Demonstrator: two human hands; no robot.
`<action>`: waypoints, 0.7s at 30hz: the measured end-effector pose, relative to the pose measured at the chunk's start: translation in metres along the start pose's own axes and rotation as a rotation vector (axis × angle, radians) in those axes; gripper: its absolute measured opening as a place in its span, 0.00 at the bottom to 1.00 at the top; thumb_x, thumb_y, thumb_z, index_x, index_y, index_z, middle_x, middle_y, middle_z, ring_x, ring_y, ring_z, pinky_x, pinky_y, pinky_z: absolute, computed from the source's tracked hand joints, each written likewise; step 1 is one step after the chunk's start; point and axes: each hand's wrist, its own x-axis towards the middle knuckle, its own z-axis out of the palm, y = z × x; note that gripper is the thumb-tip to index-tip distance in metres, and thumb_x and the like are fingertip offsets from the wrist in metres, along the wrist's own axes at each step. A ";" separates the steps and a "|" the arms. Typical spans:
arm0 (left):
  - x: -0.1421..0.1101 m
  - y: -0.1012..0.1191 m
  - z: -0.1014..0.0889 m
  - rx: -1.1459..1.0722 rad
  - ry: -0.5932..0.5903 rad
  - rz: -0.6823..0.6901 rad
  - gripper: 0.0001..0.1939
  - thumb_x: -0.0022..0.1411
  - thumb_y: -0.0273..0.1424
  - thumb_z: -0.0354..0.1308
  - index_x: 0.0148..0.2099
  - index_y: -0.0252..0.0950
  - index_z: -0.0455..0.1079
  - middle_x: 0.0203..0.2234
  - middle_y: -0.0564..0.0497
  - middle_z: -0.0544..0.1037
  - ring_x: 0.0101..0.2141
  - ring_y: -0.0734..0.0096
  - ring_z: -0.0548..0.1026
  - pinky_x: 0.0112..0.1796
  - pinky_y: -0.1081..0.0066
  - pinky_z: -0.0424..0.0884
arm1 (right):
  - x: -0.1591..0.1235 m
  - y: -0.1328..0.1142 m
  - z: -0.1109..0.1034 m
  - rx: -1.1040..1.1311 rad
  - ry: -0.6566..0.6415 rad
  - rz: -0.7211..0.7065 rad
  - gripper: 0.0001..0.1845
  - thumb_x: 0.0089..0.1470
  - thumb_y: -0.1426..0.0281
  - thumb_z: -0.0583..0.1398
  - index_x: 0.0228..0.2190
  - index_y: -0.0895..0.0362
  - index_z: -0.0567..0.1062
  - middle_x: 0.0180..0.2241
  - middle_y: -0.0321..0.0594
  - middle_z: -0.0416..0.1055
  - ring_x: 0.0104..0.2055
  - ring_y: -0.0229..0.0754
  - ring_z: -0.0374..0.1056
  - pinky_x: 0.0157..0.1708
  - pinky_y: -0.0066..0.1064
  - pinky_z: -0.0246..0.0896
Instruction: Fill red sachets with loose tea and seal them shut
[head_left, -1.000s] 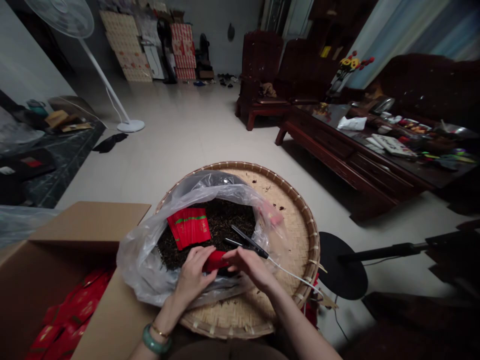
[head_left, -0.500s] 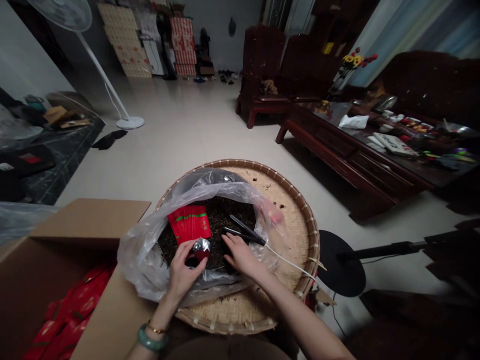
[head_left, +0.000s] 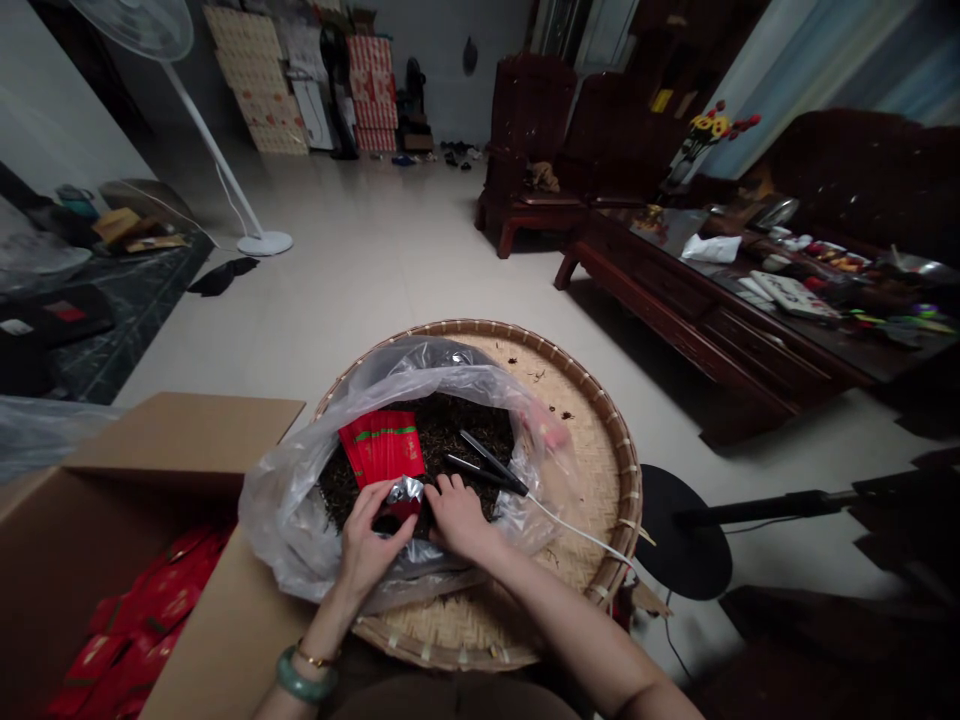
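My left hand [head_left: 369, 535] pinches a small red packet [head_left: 406, 503] whose silvery inner side shows at its open top. Close on its right is my right hand [head_left: 459, 515], fingers curled downward over dark loose tea leaves [head_left: 442, 430]; whatever its fingertips hold is hidden. The leaves fill a clear plastic bag [head_left: 289, 510] with its mouth spread wide. Atop them lies a fanned stack of flat red packets [head_left: 382, 447]. A black tong-like tool with a white cord, resembling a hair straightener [head_left: 491, 468], rests with its arms apart, right of my right hand.
The bag sits on a round woven bamboo tray [head_left: 600, 420]. At left stands an open cardboard box [head_left: 187, 430] holding red packets [head_left: 142, 620]. A white fan [head_left: 264, 243], a black round stand base [head_left: 682, 530] and a dark wooden table [head_left: 675, 290] are around.
My right hand has moved left, away from the black tool and up to the red packet, its fingers now more curled. The left hand still holds the packet, which is tilted slightly differently.
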 end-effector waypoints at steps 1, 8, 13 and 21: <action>0.000 0.000 0.000 0.002 0.001 0.005 0.16 0.55 0.31 0.59 0.46 0.34 0.68 0.40 0.46 0.71 0.40 0.66 0.73 0.38 0.70 0.74 | 0.000 0.001 -0.001 -0.008 -0.025 0.003 0.27 0.43 0.70 0.66 0.46 0.58 0.68 0.47 0.51 0.65 0.49 0.54 0.61 0.40 0.42 0.64; 0.001 -0.001 0.000 0.006 0.004 0.017 0.16 0.55 0.31 0.59 0.47 0.35 0.68 0.39 0.47 0.72 0.40 0.66 0.73 0.38 0.70 0.75 | 0.002 0.007 -0.004 -0.011 -0.059 -0.019 0.27 0.44 0.68 0.65 0.47 0.52 0.67 0.47 0.46 0.65 0.48 0.52 0.61 0.39 0.38 0.64; 0.002 0.001 0.001 -0.010 0.016 0.019 0.15 0.55 0.31 0.59 0.46 0.35 0.69 0.39 0.47 0.72 0.39 0.67 0.73 0.36 0.72 0.75 | 0.001 0.016 0.000 0.120 -0.012 -0.022 0.19 0.47 0.72 0.62 0.44 0.55 0.69 0.45 0.45 0.65 0.45 0.48 0.63 0.38 0.34 0.63; 0.002 0.002 0.000 -0.004 0.000 0.014 0.15 0.56 0.31 0.59 0.47 0.35 0.69 0.40 0.47 0.72 0.40 0.67 0.73 0.40 0.70 0.74 | 0.005 0.025 0.010 0.404 0.101 -0.079 0.15 0.43 0.80 0.60 0.37 0.57 0.73 0.40 0.43 0.68 0.43 0.46 0.64 0.42 0.35 0.60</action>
